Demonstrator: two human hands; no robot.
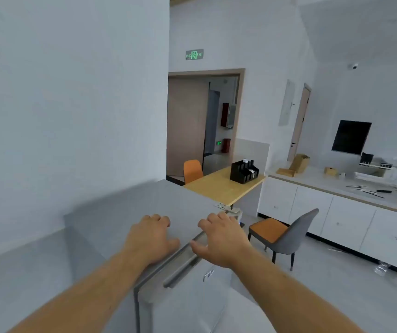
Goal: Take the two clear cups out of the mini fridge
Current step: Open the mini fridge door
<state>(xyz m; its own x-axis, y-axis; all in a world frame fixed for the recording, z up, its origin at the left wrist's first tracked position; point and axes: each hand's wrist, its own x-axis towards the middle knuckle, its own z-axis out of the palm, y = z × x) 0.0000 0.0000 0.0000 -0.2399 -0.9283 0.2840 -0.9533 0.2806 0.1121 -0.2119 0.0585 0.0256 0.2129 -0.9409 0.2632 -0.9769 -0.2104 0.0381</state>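
Observation:
A grey mini fridge (130, 212) stands below me against the white wall, its door (187, 301) shut. My left hand (153, 236) lies flat on the fridge's top near the front edge, fingers apart, holding nothing. My right hand (221, 239) hovers over the top front edge by the door's recessed handle strip (180, 267), fingers spread and curled down, empty. No clear cups are in sight; the fridge's inside is hidden behind the door.
A grey chair with an orange seat (286, 234) stands right of the fridge. Behind the fridge is a wooden table (219, 186) with a black organiser (244, 171) and an orange chair (192, 169). White counter cabinets (336, 212) run along the right wall.

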